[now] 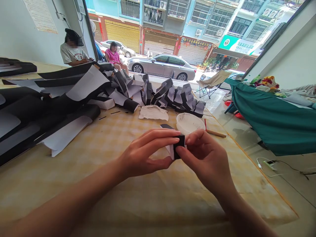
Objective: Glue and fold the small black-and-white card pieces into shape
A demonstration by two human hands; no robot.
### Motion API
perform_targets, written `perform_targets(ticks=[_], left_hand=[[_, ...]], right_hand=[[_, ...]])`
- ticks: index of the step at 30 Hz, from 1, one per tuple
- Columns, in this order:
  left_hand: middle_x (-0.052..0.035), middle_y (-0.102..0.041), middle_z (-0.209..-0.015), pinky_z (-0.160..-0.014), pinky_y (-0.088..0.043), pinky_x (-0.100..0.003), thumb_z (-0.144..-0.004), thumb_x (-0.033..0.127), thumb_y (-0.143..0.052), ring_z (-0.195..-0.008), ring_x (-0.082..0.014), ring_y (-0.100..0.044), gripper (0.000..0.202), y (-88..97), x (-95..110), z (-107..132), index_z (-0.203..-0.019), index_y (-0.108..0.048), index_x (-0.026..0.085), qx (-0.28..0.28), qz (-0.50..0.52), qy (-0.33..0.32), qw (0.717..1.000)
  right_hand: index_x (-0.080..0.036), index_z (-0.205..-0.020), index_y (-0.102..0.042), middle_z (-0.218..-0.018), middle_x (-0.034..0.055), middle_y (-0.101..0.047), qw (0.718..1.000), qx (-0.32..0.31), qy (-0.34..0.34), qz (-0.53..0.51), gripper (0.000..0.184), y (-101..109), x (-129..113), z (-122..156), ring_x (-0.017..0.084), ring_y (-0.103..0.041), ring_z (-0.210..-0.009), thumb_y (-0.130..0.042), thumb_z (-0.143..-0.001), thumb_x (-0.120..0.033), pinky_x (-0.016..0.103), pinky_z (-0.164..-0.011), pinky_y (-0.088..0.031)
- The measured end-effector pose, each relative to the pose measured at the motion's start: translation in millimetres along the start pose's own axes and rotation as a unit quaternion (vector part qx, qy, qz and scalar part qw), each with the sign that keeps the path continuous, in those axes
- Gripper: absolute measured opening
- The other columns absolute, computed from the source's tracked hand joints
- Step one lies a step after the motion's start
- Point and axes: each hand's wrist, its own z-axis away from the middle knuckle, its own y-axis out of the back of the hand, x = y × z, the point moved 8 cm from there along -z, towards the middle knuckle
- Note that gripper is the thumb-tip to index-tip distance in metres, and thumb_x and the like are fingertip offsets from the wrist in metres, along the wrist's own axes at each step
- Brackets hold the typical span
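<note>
Between my two hands, over the front middle of the table, is a small black-and-white folded paper box piece (179, 144). My left hand (145, 149) grips it from the left, with fingers along its top and far side and the thumb below. On its right end, my right hand (208, 156) pinches the black face between thumb and curled fingers. Part of the piece is hidden behind the fingers. Just beyond the hands sit a whitish round bowl (190, 121) and a crumpled white cloth (153, 113).
Black-and-white sheets (71, 105) are heaped on the left of the yellow checked table (118, 194). Several folded black-and-white pieces (170, 93) line its far edge. A wooden-handled tool (216, 133) lies beside the bowl. At right stands a green-draped table (266, 121). Two people sit beyond.
</note>
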Motion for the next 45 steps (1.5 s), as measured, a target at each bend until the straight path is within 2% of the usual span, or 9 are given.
perform_targets(ticks=[9,15,21,24,28,32,39,43,45], left_hand=[[-0.0128,-0.066,-0.11,-0.091,-0.057,-0.032,-0.07,0.011,-0.072,-0.104,-0.0191,-0.064,0.045,-0.8,3.8,-1.7,-0.113,-0.057,0.012,-0.004,0.008,-0.019,1.0],[-0.0114,-0.064,-0.115,-0.094,-0.055,-0.034,-0.074,0.013,-0.07,-0.108,-0.0193,-0.062,0.044,-1.3,-1.1,1.4,-0.116,-0.057,0.014,-0.014,0.01,-0.004,1.0],[-0.0109,-0.063,-0.117,-0.096,-0.054,-0.033,-0.076,0.015,-0.069,-0.112,-0.0189,-0.059,0.042,-4.2,-0.9,4.0,-0.115,-0.056,0.014,-0.028,0.007,-0.007,1.0],[-0.01,-0.062,-0.117,-0.096,-0.053,-0.033,-0.076,0.014,-0.069,-0.111,-0.0185,-0.059,0.042,-4.0,-2.0,4.0,-0.116,-0.055,0.015,-0.033,-0.001,-0.001,0.999],[-0.0089,-0.061,-0.116,-0.095,-0.053,-0.034,-0.075,0.015,-0.07,-0.108,-0.0184,-0.06,0.052,-4.6,-10.8,6.0,-0.122,-0.049,0.019,-0.041,-0.022,0.039,0.998],[-0.0085,-0.056,-0.114,-0.087,-0.056,-0.033,-0.072,0.018,-0.072,-0.107,-0.0192,-0.057,0.066,-4.4,-32.2,13.2,-0.13,-0.039,0.022,-0.026,-0.036,0.142,0.989],[-0.0078,-0.05,-0.112,-0.07,-0.056,-0.025,-0.071,0.022,-0.073,-0.097,-0.0162,-0.056,0.068,-6.3,-36.0,14.0,-0.13,-0.04,0.023,-0.055,-0.069,0.16,0.983],[-0.0115,-0.049,-0.117,-0.068,-0.054,-0.027,-0.068,0.037,-0.074,-0.104,-0.0214,-0.053,0.07,-3.2,-35.6,11.4,-0.128,-0.042,0.019,-0.084,-0.056,0.183,0.978],[-0.0121,-0.05,-0.118,-0.068,-0.053,-0.027,-0.072,0.037,-0.07,-0.11,-0.0231,-0.051,0.056,-2.5,-37.5,9.9,-0.121,-0.048,0.018,-0.097,-0.026,0.211,0.972]], right_hand=[[-0.022,-0.068,-0.038,-0.067,-0.0059,-0.046,0.996,-0.04,-0.013,-0.075,0.029,-3.9,2.0,-1.4,0.007,-0.045,-0.06,-0.066,-0.076,-0.015,0.017,-0.054,-0.044],[-0.024,-0.079,-0.047,-0.076,-0.0049,-0.052,0.995,-0.055,-0.02,-0.083,0.022,-5.9,4.4,-3.2,0.008,-0.053,-0.065,-0.068,-0.075,-0.017,0.017,-0.058,-0.047],[-0.023,-0.075,-0.043,-0.074,-0.006,-0.053,0.992,-0.053,-0.017,-0.111,0.026,-6.3,6.5,-2.9,0.006,-0.051,-0.063,-0.067,-0.077,-0.013,0.015,-0.057,-0.045],[-0.026,-0.089,-0.049,-0.075,-0.0056,-0.057,0.991,-0.081,-0.017,-0.108,0.022,-8.4,7.4,-3.2,0.007,-0.055,-0.067,-0.067,-0.079,-0.017,0.017,-0.06,-0.047],[-0.028,-0.111,-0.047,-0.088,-0.0003,-0.065,0.987,-0.121,-0.004,-0.105,0.042,-8.0,6.8,-6.3,0.014,-0.063,-0.085,-0.071,-0.077,-0.033,0.026,-0.075,-0.051],[-0.027,-0.113,-0.048,-0.101,0.0029,-0.066,0.994,-0.091,0.027,-0.061,0.039,-0.1,7.8,-12.3,0.016,-0.061,-0.103,-0.066,-0.08,-0.04,0.033,-0.097,-0.044],[-0.023,-0.097,-0.056,-0.086,0.001,-0.063,0.997,-0.072,0.042,-0.004,0.017,-5.6,17.3,-20.9,0.015,-0.063,-0.084,-0.063,-0.082,-0.027,0.029,-0.077,-0.051],[-0.022,-0.099,-0.055,-0.079,-0.0001,-0.062,0.989,-0.111,0.074,0.068,0.018,-13.6,4.1,-26.5,0.014,-0.062,-0.077,-0.061,-0.082,-0.023,0.028,-0.071,-0.049],[-0.022,-0.099,-0.054,-0.078,-0.0006,-0.062,0.978,-0.138,0.096,0.12,0.019,-18.0,-8.3,-28.7,0.014,-0.061,-0.076,-0.062,-0.082,-0.021,0.028,-0.07,-0.048]])
